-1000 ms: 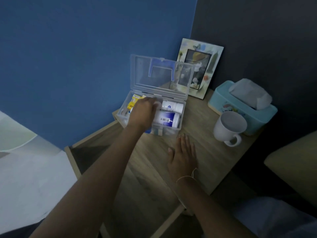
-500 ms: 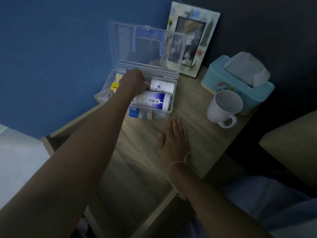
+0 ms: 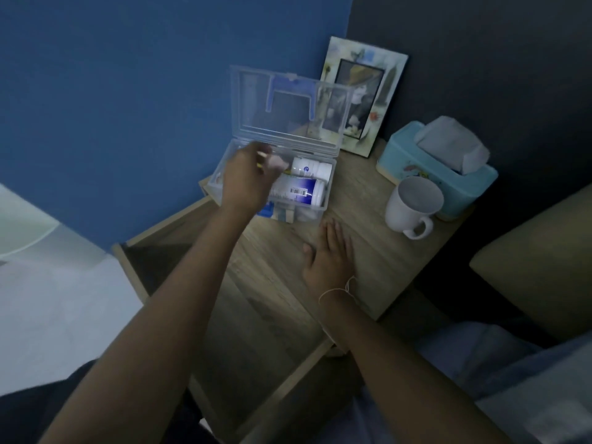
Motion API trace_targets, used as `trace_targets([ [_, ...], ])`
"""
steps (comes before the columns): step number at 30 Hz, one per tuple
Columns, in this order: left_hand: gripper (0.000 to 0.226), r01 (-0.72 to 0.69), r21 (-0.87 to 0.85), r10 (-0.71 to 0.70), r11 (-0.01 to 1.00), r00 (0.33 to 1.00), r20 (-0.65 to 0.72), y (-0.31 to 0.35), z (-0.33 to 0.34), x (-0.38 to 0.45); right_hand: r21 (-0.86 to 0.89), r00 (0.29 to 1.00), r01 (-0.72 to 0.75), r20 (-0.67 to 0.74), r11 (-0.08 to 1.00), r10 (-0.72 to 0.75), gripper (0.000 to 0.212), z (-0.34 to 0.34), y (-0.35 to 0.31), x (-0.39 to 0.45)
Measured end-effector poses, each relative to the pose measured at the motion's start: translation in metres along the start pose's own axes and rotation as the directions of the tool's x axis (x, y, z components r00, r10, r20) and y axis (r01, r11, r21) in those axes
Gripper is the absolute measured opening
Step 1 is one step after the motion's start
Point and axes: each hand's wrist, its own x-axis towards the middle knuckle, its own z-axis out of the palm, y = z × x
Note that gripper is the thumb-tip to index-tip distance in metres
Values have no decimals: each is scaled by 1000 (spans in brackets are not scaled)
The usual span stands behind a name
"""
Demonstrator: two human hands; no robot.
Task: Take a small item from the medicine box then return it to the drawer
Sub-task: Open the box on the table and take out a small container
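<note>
A clear plastic medicine box (image 3: 330, 184) stands open on the wooden nightstand (image 3: 368, 251), its lid (image 3: 288, 113) upright against the blue wall. Inside lie two white bottles (image 3: 312, 169) (image 3: 298, 190), the nearer one with a blue label. My left hand (image 3: 246, 177) hovers over the box's left half, fingers pinched on a small pale item (image 3: 277, 162) with a bit of yellow beside it. My right hand (image 3: 330, 254) rests flat on the tabletop in front of the box, fingers together. The open drawer (image 3: 150, 251) shows below the nightstand's left edge.
A picture frame (image 3: 362, 94) leans on the dark wall behind the box. A teal tissue box (image 3: 439, 171) and a white mug (image 3: 413, 206) stand at the right of the tabletop. A pale cushion (image 3: 538, 267) lies to the right.
My left hand has lifted slightly out of the box with a small item pinched in its fingers. The right hand stays flat on the table. The camera view has shifted.
</note>
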Motion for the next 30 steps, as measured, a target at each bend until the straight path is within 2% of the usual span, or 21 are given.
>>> trace_targets([
  [2,24,-10,-42,11,999,1000,29,-2,-9,-40,13,998,8,65,1000,-9,59,-8,1,1],
  [3,24,-7,-22,9,1000,998,68,-5,-10,-60,92,995,-8,96,996,0,53,-13,2,2],
  [4,24,-1,-5,1,1000,994,112,-8,-11,-80,258,993,-62,117,964,32,45,-20,0,1],
  [5,25,18,-1,-18,1000,987,158,-10,-11,-97,477,986,-153,131,865,103,35,-32,-4,-1],
  [6,25,49,-12,-45,999,978,205,-12,-11,-111,670,966,-259,171,695,196,27,-44,-9,-5],
  [7,26,77,-36,-66,996,967,247,-12,-11,-122,789,935,-347,247,506,256,23,-56,-16,-10],
  [8,26,97,-64,-75,993,957,279,-11,-10,-129,841,907,-410,334,354,256,20,-65,-21,-15],
  [10,26,102,-118,-60,988,948,311,-8,-11,-141,851,855,-515,503,102,127,18,-77,-26,-27],
  [12,24,95,-163,-40,982,948,315,-6,-12,-149,768,775,-628,632,-123,-11,21,-85,-27,-38],
  [14,24,76,-154,-26,985,953,303,-7,-13,-157,672,708,-695,702,-258,-80,24,-86,-24,-47],
  [17,29,-1,-89,30,996,945,325,-11,-20,-167,582,643,-745,756,-326,-120,41,-84,-17,-58],
  [22,39,-247,-15,227,969,865,447,-12,-32,-174,556,613,-777,774,-297,-155,55,-76,-14,-63],
  [25,32,-280,-2,249,960,852,461,-6,-36,-169,533,614,-772,767,-346,-187,45,-75,-13,-63],
  [30,30,-316,39,269,948,860,433,2,-35,-164,538,664,-725,712,-431,-229,24,-76,-11,-67],
])
